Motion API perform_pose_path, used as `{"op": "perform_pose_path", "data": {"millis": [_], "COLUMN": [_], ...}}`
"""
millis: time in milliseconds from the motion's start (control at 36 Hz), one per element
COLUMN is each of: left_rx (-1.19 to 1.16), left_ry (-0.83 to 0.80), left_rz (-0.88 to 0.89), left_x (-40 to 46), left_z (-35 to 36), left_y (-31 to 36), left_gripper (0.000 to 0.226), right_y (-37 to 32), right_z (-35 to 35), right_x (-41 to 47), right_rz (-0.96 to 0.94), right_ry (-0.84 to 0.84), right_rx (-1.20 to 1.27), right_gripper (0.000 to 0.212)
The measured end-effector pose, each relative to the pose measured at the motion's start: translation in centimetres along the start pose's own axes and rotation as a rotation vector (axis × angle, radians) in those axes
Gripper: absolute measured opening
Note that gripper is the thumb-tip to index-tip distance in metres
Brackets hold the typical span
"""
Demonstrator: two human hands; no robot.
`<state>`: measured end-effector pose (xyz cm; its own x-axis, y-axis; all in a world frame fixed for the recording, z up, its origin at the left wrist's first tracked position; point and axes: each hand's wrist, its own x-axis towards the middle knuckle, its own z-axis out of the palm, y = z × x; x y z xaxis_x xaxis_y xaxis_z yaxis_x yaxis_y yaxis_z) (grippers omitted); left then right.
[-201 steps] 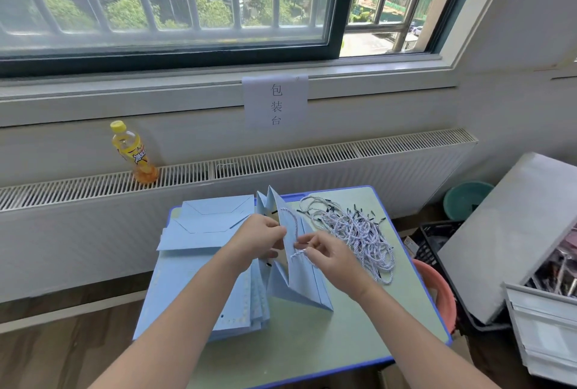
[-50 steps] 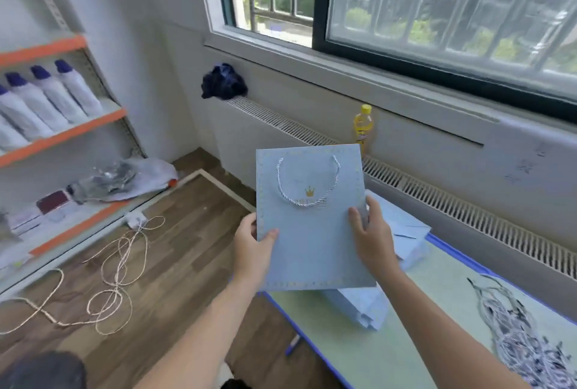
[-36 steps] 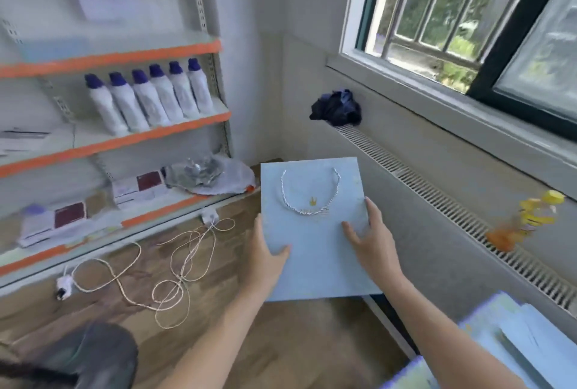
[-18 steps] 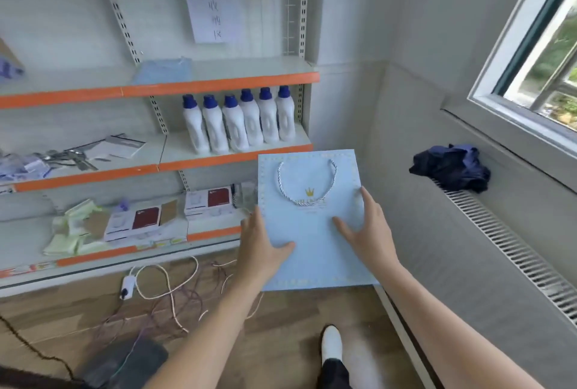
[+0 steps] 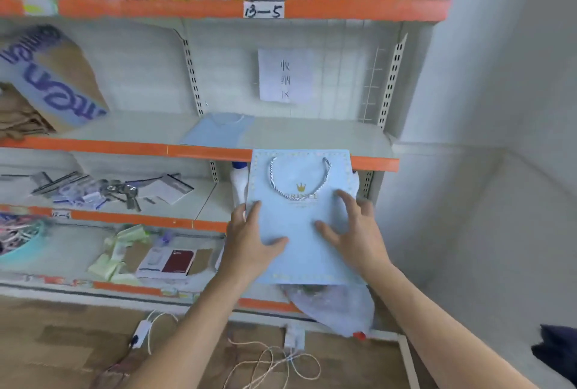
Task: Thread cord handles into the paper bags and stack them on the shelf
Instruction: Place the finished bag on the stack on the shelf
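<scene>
Both hands, left and right, gripping flat pale-blue paper bag with twisted cord handle, held before orange-edged metal shelf. Risk: catching bag's top edge on shelf lip, creasing it; landing askew of blue bag stack.

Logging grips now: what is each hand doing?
Left hand: closed on the paper bag's left edge.
Right hand: fingers spread, gripping the bag's right side.

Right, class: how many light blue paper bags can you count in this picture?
2. One paper bag is held flat between the left hand and right hand; another bag lies on the shelf above. More may lie hidden beneath it.
</scene>
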<state>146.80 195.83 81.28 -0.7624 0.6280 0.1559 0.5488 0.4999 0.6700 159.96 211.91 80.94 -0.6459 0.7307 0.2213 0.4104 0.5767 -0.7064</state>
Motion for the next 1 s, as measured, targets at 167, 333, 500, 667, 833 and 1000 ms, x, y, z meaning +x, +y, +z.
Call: {"op": "perform_pose_path", "data": {"millis": [167,333,500,667,833,1000], "left_rx": [0.028,0.019,0.029,0.147,0.189,0.253], "left_ry": [0.056,0.04,-0.012,-0.089,-0.151,-0.183], "left_rz": [-0.046,-0.063,-0.122,-0.179,-0.234,-0.248], "left_x": [7.0,14.4,24.1,34.1,42.9,49.3], "left_z": [-1.2,-2.3,-3.7,-6.7,-9.6,-9.9], "left_y": [0.5,-0.9,-4.3,-9.3,-14.7,-20.3], "left_gripper": [0.082,0.085,0.089,0.101,0.101,0.078], "right_y": [-1.7,-3.2,-5.7,-8.8,-12.0,-13.4], "right_z": [1.4,4.0,7.7,14.4,21.8,27.9], "right_x": [8.0,15.5,24.2,33.2,40.5,45.0], "right_rz": [-0.041,-0.087,-0.051,-0.018,-0.008,0.03], "right_ry": [-0.031,-0.055,-0.195,-0.291,-0.379,-0.443], "right_rx": [-0.037,-0.016,-0.099,-0.188,-0.237,-0.305], "right_gripper": [0.072,0.071,0.072,0.075,0.07,0.066]}}
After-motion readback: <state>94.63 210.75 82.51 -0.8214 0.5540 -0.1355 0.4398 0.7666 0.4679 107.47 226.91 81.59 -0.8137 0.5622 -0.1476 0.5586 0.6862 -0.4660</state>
